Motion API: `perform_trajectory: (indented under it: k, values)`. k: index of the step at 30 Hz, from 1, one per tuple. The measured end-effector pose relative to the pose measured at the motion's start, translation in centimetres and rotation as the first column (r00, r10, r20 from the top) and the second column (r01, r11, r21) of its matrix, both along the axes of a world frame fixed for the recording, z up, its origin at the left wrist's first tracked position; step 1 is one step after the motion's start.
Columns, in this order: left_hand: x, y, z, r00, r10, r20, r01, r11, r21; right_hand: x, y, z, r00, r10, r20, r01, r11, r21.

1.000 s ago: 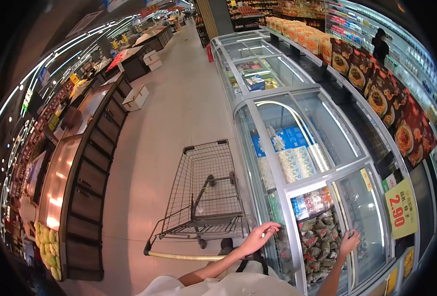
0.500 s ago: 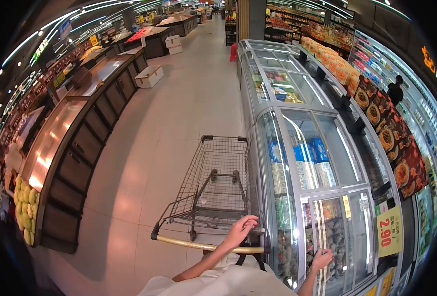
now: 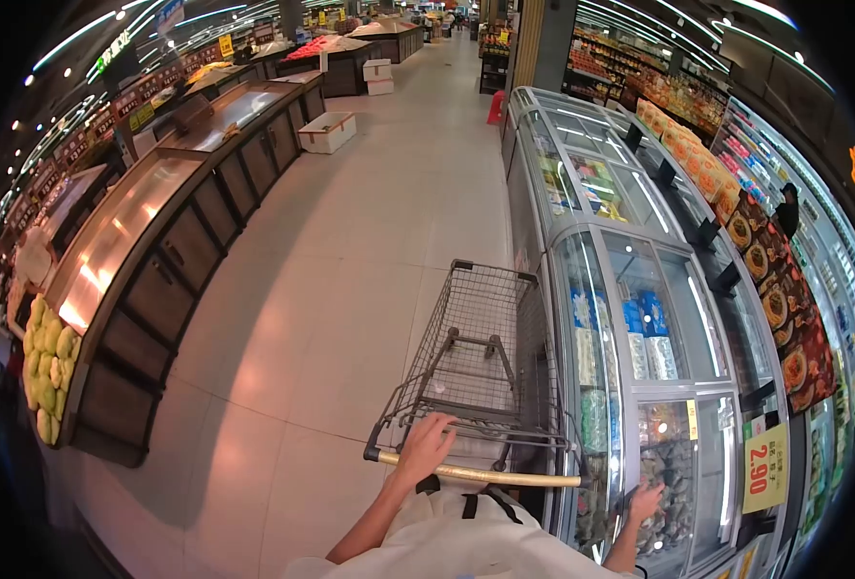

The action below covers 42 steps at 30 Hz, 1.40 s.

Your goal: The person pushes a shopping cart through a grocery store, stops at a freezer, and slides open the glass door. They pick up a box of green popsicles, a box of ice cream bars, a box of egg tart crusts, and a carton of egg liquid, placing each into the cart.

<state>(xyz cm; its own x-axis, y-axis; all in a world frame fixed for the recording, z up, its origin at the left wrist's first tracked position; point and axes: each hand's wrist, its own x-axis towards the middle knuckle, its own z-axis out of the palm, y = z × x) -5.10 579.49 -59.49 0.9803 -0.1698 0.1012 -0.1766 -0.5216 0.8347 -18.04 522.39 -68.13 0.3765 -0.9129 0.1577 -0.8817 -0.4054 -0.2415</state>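
My left hand (image 3: 428, 446) is over the left half of the cart's gold-coloured handle (image 3: 485, 475), fingers stretched forward and holding nothing. Beyond it stands the wire shopping cart (image 3: 476, 347), its basket holding no goods. My right hand (image 3: 646, 502) is at the glass-topped freezer (image 3: 630, 394) on the right, its fingers slightly bent and apart over the near section. Dark packaged goods (image 3: 667, 454) lie under that section. Blue and white packs (image 3: 648, 333) show through the glass farther along.
A yellow price sign (image 3: 765, 468) reading 2.90 hangs on the freezer's right side. A long counter (image 3: 181, 251) runs along the left, with pale green produce (image 3: 49, 362) at its near end. White boxes (image 3: 327, 133) stand on the aisle floor (image 3: 350, 289). A person (image 3: 786, 210) is beyond the freezer.
My left hand has shifted from the handle's right part to its left part, and its fingers have straightened. The cart and freezer appear farther right in view. My right hand stays at the freezer.
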Motion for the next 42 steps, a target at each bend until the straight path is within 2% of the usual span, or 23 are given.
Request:
perform_trajectory:
  k: [1,2,3,5,8,10,13,17,20,23,27,30,33,36,39,42]
  values:
    - [-0.3,1.1,-0.3,1.0,-0.019,0.004,0.019,0.997,0.08,1.0,0.4,-0.7,0.992,0.124,0.005,-0.124,0.991,-0.045]
    - [-0.5,1.9,-0.7,0.999,-0.037,0.006,0.036,0.987,0.157,2.1,1.2,-1.8,0.948,0.294,0.119,-0.281,0.952,-0.119]
    - [-0.8,2.8,-1.8,0.997,-0.069,-0.018,0.071,0.971,0.228,4.3,5.9,0.1,0.862,0.459,0.215,-0.419,0.884,-0.207]
    - [-0.8,4.3,-4.3,0.988,-0.13,-0.079,0.15,0.917,0.369,7.6,16.0,5.1,0.708,0.659,0.253,-0.652,0.748,-0.124]
    - [0.3,4.7,-4.5,0.961,-0.232,-0.151,0.273,0.889,0.369,9.4,26.2,8.5,0.339,0.929,0.151,-0.937,0.347,-0.03]
    - [0.0,4.1,-3.7,0.944,-0.245,-0.22,0.313,0.874,0.372,9.6,28.2,7.6,0.269,0.957,0.106,-0.963,0.269,0.008]
    - [0.1,4.0,-3.2,0.929,-0.292,-0.229,0.363,0.843,0.397,10.1,28.3,7.4,0.385,0.914,0.131,-0.923,0.38,0.063]
    - [-0.6,3.7,-2.2,0.897,-0.392,-0.203,0.441,0.785,0.435,10.7,25.6,4.1,0.314,0.948,0.051,-0.937,0.3,0.181]
    - [-0.8,3.6,-3.8,0.894,-0.436,-0.105,0.43,0.77,0.471,11.8,24.9,3.8,0.259,0.966,0.01,-0.949,0.252,0.192]
    - [-0.2,3.2,-3.5,0.88,-0.44,-0.177,0.47,0.76,0.449,13.4,24.7,3.3,0.195,0.98,-0.051,-0.963,0.201,0.182]
    - [1.1,2.9,-3.3,0.899,-0.392,-0.196,0.436,0.764,0.475,15.7,24.2,2.1,0.136,0.991,0.001,-0.975,0.134,0.177]
    - [3.7,2.3,-2.0,0.899,-0.369,-0.237,0.438,0.778,0.451,18.0,23.8,2.5,0.101,0.995,0.023,-0.98,0.096,0.172]
    - [6.5,1.4,-2.0,0.899,-0.351,-0.263,0.435,0.787,0.437,21.0,23.2,2.7,0.115,0.993,0.007,-0.972,0.11,0.207]
    - [10.0,0.1,-1.3,0.89,-0.333,-0.311,0.448,0.767,0.46,24.6,22.5,2.0,0.143,0.984,-0.103,-0.971,0.159,0.178]
    - [13.7,-0.6,-2.0,0.898,-0.345,-0.274,0.438,0.771,0.462,28.4,21.1,1.2,0.101,0.994,-0.039,-0.993,0.103,0.065]
    - [16.9,-1.8,-1.8,0.906,-0.332,-0.264,0.422,0.77,0.479,32.2,20.4,-0.1,0.089,0.995,-0.039,-0.995,0.09,0.044]
